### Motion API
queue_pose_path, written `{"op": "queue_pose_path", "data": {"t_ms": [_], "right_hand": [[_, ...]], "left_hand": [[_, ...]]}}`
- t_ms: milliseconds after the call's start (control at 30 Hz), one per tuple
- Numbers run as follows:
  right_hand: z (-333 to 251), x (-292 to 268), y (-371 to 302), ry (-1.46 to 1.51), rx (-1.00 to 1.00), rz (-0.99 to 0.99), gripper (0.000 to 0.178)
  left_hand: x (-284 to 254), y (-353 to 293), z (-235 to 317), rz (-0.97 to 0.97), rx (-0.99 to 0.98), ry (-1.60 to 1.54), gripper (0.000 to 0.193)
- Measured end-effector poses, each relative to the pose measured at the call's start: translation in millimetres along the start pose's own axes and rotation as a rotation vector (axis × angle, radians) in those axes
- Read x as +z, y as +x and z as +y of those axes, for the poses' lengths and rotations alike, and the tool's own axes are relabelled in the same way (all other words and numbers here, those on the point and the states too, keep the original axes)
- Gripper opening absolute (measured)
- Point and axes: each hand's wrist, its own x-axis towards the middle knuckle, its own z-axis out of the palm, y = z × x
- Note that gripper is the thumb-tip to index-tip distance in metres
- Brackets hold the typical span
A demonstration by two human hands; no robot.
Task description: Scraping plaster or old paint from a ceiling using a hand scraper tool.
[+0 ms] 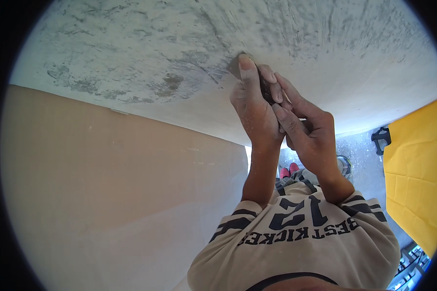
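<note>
A dark, flat hand tool (pixel 265 90) with a grey-brown plate at its upper end lies close against the pale wall. My left hand (pixel 255 104) is closed around it, the thumb pointing up along the plate. Just to the right, my right hand (pixel 310 127) grips the tool's lower end between thumb and fingers. Whitish dust coats both hands. The fingers cover much of the tool, so I cannot tell its exact kind. Grey smears and darker patches mark the wall (pixel 131 58) above and left of the hands; nearer the hands its surface is paler and smoother.
A beige wall (pixel 126 169) meets the pale one at the left. Yellow sheeting (pixel 417 165) hangs at the right, beside a black object (pixel 381 139). Below are a white-spattered floor (pixel 364 169), a round container (pixel 345 166) partly hidden by my arm, and my red shoes (pixel 289 170).
</note>
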Motion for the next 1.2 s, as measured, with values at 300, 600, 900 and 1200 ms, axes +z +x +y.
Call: {"op": "queue_pose_path", "data": {"t_ms": [300, 600, 900, 1200], "right_hand": [[-6, 2, 4, 0.000, -0.040, 0.005, 0.044], [3, -4, -3, -0.061, -0.075, 0.045, 0.044], [17, 1, 2, -0.057, -0.088, 0.047, 0.044], [28, -3, -3, 0.013, -0.038, 0.104, 0.043]], "left_hand": [[1, 2, 1, -0.007, -0.059, 0.059, 0.053], [3, 1, -7, -0.053, -0.059, -0.016, 0.051], [-7, 7, -10, -0.066, -0.050, 0.039, 0.051], [-5, 4, -11, -0.094, -0.084, 0.123, 0.050]]}}
